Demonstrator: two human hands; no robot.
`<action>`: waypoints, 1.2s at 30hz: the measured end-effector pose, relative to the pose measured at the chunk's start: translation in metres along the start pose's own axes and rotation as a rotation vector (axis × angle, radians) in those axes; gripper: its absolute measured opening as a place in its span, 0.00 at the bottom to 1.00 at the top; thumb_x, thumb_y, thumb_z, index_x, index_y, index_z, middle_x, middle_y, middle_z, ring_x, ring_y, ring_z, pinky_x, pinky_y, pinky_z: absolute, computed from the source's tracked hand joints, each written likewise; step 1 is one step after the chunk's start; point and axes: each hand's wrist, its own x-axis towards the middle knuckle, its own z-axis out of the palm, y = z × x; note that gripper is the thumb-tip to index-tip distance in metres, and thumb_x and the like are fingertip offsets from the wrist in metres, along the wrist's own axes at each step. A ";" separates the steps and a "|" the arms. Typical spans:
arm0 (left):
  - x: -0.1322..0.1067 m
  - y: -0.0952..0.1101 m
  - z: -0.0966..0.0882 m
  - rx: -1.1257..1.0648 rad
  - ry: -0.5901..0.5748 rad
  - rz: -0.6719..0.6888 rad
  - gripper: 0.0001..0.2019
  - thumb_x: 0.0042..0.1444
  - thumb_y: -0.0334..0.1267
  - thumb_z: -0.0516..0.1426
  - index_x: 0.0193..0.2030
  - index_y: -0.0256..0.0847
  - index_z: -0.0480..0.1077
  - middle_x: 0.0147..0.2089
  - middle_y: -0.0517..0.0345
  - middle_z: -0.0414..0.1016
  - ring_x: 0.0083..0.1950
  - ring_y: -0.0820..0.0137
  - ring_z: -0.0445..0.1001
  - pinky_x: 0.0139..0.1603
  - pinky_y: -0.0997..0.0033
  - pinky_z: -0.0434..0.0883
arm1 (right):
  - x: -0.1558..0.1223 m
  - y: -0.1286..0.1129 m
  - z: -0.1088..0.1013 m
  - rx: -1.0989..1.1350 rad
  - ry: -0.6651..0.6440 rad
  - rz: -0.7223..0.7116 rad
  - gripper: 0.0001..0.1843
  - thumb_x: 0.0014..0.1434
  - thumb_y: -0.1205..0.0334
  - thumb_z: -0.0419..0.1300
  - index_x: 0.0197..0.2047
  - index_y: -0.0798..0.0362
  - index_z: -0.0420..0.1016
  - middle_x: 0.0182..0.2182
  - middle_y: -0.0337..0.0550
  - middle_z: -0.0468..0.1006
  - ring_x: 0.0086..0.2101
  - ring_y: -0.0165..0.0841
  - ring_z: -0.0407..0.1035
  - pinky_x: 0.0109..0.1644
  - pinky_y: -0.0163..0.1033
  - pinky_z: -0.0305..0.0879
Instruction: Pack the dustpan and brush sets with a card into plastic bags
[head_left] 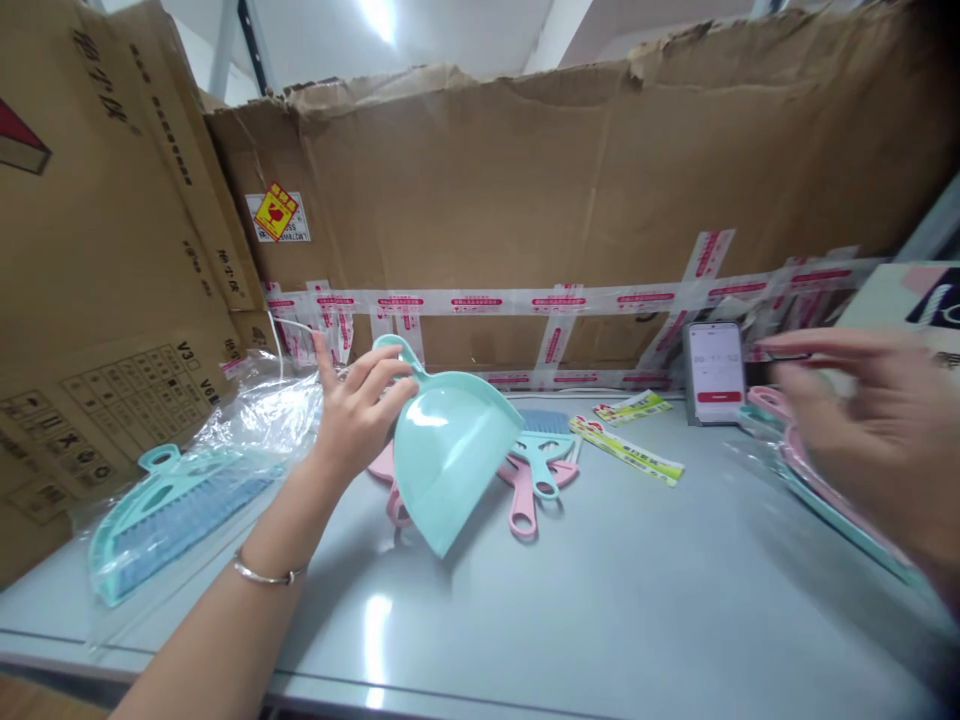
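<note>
My left hand (365, 400) is closed on the handle end of a mint-green dustpan (450, 450), lifted and tilted above the table. Behind it, partly covered, lie a pink piece (384, 465) and a small pile with a mint-green hand brush (541, 452) with blue bristles over a pink-handled one (523, 505). My right hand (862, 430) is at the right, smeared by motion, over pink and mint-green dustpans (832, 500) in clear plastic. Whether its fingers hold anything is unclear; a dark thin shape shows by the fingertips.
At the left lies a mint-green brush (172, 510) in a clear bag. Two yellow-green printed strips (630, 450) lie near a propped phone (715, 375). Cardboard boxes (465, 200) wall off the back and left of the grey table (562, 620).
</note>
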 end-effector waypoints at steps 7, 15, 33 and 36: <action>0.004 0.026 -0.005 -0.273 0.114 0.070 0.09 0.58 0.26 0.52 0.30 0.44 0.66 0.38 0.61 0.78 0.52 0.67 0.73 0.68 0.41 0.39 | -0.010 -0.066 0.073 0.717 -0.882 0.367 0.29 0.53 0.44 0.60 0.55 0.45 0.63 0.50 0.46 0.72 0.44 0.40 0.70 0.35 0.41 0.71; 0.000 0.032 0.011 -0.433 0.100 -0.424 0.17 0.57 0.32 0.55 0.53 0.44 0.61 0.59 0.47 0.62 0.63 0.61 0.61 0.66 0.47 0.52 | -0.043 -0.067 0.080 0.899 -0.695 0.826 0.27 0.47 0.45 0.65 0.47 0.51 0.70 0.34 0.41 0.77 0.29 0.34 0.72 0.29 0.37 0.70; 0.000 0.053 0.018 -1.228 -0.239 -1.418 0.15 0.47 0.42 0.59 0.42 0.40 0.69 0.43 0.56 0.73 0.44 0.64 0.70 0.44 0.68 0.66 | -0.038 0.006 0.107 0.416 -0.626 0.144 0.18 0.55 0.56 0.54 0.49 0.50 0.69 0.47 0.51 0.74 0.49 0.44 0.66 0.54 0.53 0.60; -0.001 0.053 0.017 -1.236 -0.242 -1.430 0.12 0.47 0.43 0.58 0.38 0.40 0.69 0.38 0.58 0.72 0.39 0.67 0.69 0.40 0.70 0.65 | -0.044 0.011 0.109 0.343 -0.873 -0.157 0.16 0.56 0.61 0.51 0.46 0.47 0.74 0.49 0.47 0.73 0.53 0.42 0.64 0.59 0.53 0.56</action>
